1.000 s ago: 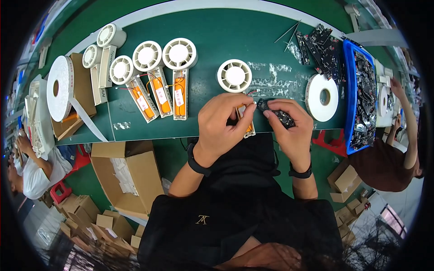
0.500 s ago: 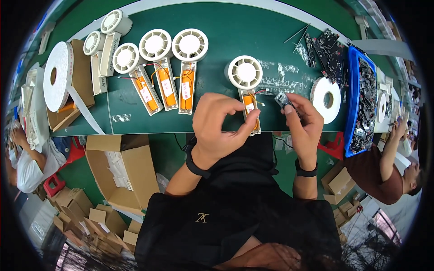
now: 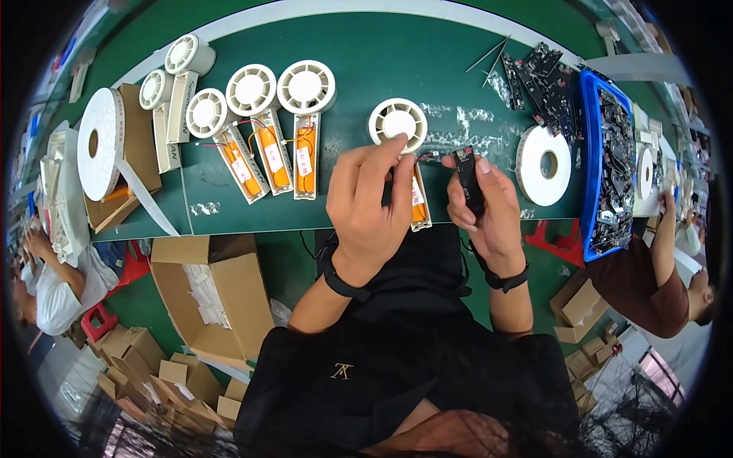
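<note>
Circuit board (image 3: 469,183), slim, black and stiff, stands tilted in the right hand (image 3: 492,214), pinched between thumb and fingers. Just left of it, the left hand (image 3: 365,210) has thumb and forefinger parted, the forefinger's tip over the lower rim of a round white plastic fan (image 3: 397,116); contact is unclear. Below the fan lies an orange cell (image 3: 418,214), partly covered. Beyond are a smooth green tabletop (image 3: 359,46), a flat white tape roll (image 3: 528,169) and a glossy blue bin (image 3: 587,172).
</note>
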A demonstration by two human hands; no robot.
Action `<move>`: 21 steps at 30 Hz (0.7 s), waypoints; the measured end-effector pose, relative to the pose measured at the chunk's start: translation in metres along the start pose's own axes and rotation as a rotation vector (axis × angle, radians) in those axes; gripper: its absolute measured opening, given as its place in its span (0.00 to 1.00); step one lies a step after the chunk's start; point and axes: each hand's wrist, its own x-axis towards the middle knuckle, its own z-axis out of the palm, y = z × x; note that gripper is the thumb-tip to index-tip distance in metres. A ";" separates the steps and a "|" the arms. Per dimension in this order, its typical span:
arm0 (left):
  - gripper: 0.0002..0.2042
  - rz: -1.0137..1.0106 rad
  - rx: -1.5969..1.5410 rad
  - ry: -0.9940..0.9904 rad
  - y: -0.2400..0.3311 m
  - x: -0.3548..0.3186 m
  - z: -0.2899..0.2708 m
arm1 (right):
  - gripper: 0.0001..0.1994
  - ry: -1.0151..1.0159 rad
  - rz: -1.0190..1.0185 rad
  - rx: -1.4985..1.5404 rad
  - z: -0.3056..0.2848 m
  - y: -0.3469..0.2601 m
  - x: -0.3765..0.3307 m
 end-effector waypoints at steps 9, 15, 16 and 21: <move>0.11 0.147 -0.153 -0.103 -0.010 -0.004 -0.004 | 0.23 0.033 -0.067 -0.067 0.010 0.002 -0.002; 0.10 0.185 -0.065 -0.176 -0.009 -0.004 0.001 | 0.21 0.003 -0.202 -0.253 0.008 0.009 -0.004; 0.10 0.153 -0.068 -0.167 -0.008 -0.005 0.002 | 0.20 0.022 -0.242 -0.346 0.008 0.009 -0.004; 0.11 0.084 -0.097 -0.153 -0.009 -0.010 0.004 | 0.18 0.015 -0.419 -0.563 0.003 0.012 -0.002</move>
